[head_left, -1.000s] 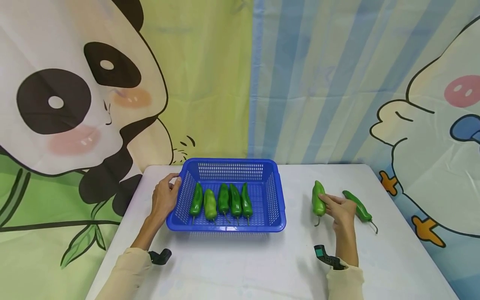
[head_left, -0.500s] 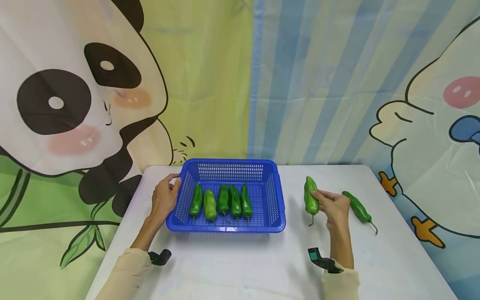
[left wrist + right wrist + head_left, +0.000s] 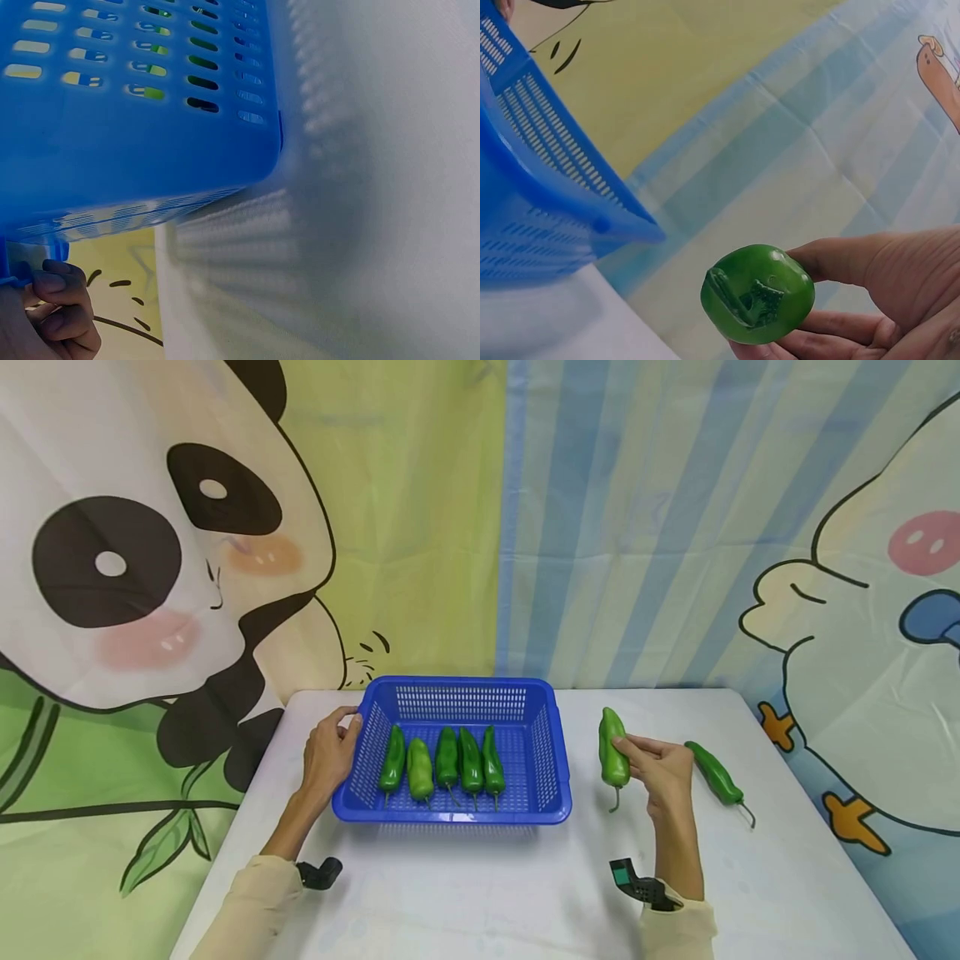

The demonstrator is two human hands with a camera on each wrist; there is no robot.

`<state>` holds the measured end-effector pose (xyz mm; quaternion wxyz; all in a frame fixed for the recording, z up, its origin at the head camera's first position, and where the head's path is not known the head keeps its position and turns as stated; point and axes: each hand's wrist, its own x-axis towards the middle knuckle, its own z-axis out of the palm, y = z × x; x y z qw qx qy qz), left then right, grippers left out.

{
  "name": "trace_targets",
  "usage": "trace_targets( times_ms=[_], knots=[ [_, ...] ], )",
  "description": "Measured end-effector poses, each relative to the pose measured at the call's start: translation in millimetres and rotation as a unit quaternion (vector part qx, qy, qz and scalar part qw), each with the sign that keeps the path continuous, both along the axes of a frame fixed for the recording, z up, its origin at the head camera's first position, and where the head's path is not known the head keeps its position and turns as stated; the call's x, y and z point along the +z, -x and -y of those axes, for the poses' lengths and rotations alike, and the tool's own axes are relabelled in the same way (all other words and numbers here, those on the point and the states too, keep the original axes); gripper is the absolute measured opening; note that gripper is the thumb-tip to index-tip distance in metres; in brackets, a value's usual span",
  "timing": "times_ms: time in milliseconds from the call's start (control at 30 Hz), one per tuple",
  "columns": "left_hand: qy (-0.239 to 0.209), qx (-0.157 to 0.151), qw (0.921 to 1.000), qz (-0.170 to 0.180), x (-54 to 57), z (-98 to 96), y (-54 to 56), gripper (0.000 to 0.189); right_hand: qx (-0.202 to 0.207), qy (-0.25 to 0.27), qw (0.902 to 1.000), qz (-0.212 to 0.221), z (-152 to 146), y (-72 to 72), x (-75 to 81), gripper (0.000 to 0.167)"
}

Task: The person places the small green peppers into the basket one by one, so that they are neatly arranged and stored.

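A blue plastic basket (image 3: 450, 817) with slotted walls stands on the white table, several green peppers (image 3: 447, 757) lined up side by side in its left and middle part. My left hand (image 3: 330, 750) grips the basket's left rim, its fingers curled there in the left wrist view. To the right of the basket, my right hand (image 3: 663, 768) pinches a green pepper (image 3: 613, 748) between thumb and fingers, stem end toward me. In the right wrist view this pepper (image 3: 757, 294) shows its stem end. Another green pepper (image 3: 716, 774) lies on the table just right of my right hand.
The white table (image 3: 480, 893) ends at a cloth backdrop (image 3: 645, 527) printed with a panda and stripes. Each wrist wears a black camera mount, such as the one on the right wrist (image 3: 645, 885). The basket's right wall faces the held pepper.
My right hand has moved left toward the basket and slightly farther back, with the pepper in its grip. My left hand and the basket have stayed in place.
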<state>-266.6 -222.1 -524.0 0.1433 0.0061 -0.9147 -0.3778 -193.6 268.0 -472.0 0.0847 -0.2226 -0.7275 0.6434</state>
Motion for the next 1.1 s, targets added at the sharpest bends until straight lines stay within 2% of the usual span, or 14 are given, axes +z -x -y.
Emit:
trace_targets(
  times_ms=[233,433,667,1100],
  knots=[
    [-0.002,0.002,1.0000,0.003,2.2,0.1,-0.4,0.040,0.025,-0.006,0.9996,-0.008,11.3,-1.4,8.8,0.055],
    [-0.004,0.001,1.0000,0.004,0.1,-0.3,-0.3,0.040,0.046,0.004,0.9989,-0.013,20.9,0.3,12.7,0.054],
    [0.000,0.002,1.0000,0.003,-0.5,-0.3,0.7,0.040,0.068,-0.008,0.9971,-0.031,34.8,3.2,17.7,0.052],
    [0.002,0.003,1.0000,0.002,-0.7,-0.4,1.8,0.040,0.095,-0.008,0.9947,-0.037,61.0,10.3,19.1,0.046]
  ],
)
